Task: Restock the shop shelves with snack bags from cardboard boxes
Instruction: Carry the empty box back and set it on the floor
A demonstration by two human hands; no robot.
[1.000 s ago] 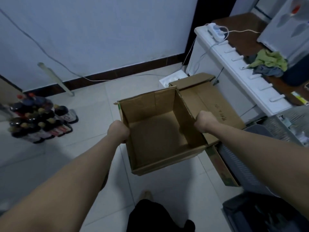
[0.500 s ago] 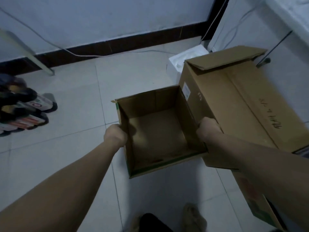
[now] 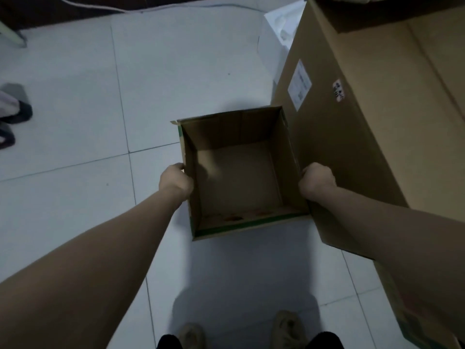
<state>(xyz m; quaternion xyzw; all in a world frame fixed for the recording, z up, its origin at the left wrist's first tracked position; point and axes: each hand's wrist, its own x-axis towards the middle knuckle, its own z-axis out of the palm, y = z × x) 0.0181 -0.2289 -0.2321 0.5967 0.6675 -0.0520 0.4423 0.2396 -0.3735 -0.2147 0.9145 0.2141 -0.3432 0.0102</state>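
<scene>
"What is that person holding?"

"A small cardboard box [image 3: 236, 180]. The left hand [image 3: 176, 181] grips the top edge of its left wall, and the right hand [image 3: 317, 183] grips the top edge of its right wall. Both hands are curled tight on the card."

"So where is the box?"

"Right between the two hands, out in front of the person's shoes [image 3: 286, 328]. Its top is open and faces up, so I see the brown bottom inside. A green stripe [image 3: 251, 222] runs along the near edge."

"Is it on the floor?"

"I can't tell. It is low over the white floor tiles [image 3: 75, 96], but it may sit on them or hang just above."

"What is that next to it?"

"A big cardboard box [image 3: 364, 137], much taller, with a white label [image 3: 299, 84] on its side. It stands just beside the small box's right wall. The right hand is squeezed in close to it. I can't tell if they touch."
</scene>
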